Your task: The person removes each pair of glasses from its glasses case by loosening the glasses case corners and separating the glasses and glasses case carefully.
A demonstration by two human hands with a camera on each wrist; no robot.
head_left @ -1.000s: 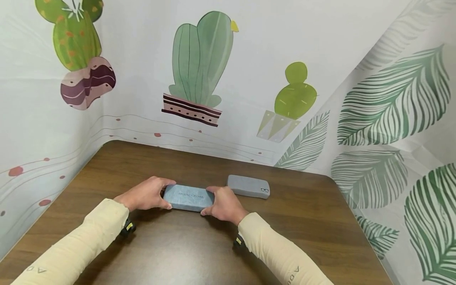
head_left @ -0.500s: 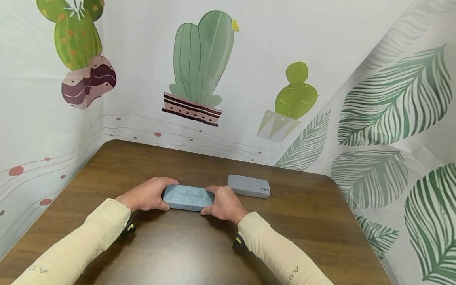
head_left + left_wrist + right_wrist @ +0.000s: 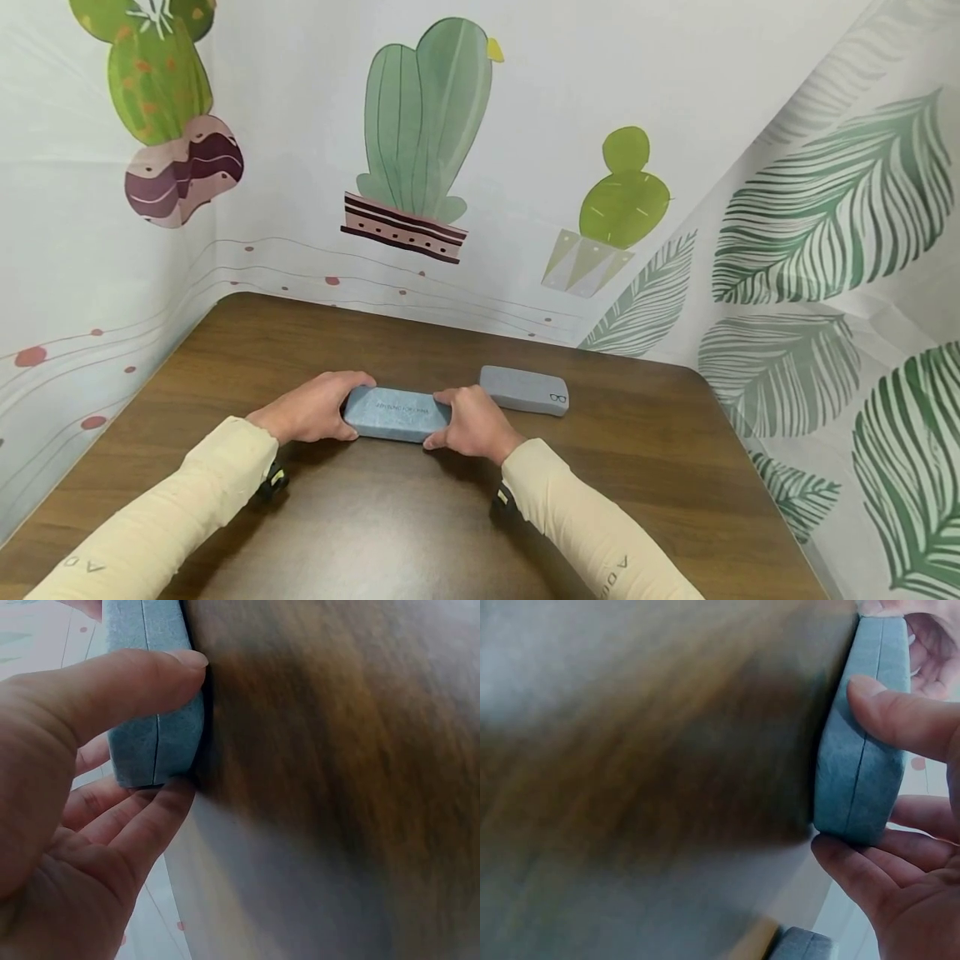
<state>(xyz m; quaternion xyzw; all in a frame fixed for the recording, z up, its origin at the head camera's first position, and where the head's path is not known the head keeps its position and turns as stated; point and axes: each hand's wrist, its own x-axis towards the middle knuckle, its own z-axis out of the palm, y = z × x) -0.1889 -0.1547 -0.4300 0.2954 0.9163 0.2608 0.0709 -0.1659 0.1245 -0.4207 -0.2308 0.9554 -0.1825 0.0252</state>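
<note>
- A person's left grip and right grip, each closed around an end, hold a blue case on the counter.
- A gray case lies just beyond the right grip, partly covered.
- Wrist views reveal the blue case's side seam; the head view, its lettering.

"How do the arms lie?"

"The left arm in a cream fabric sleeve slants up from the head view's lower left; the right arm in a matching sleeve, from its lower right."

"And the hands?"

"The bare left hand and bare right hand face each other below centre, both gripping. In each wrist view, the thumb sits above the fingers."
</note>
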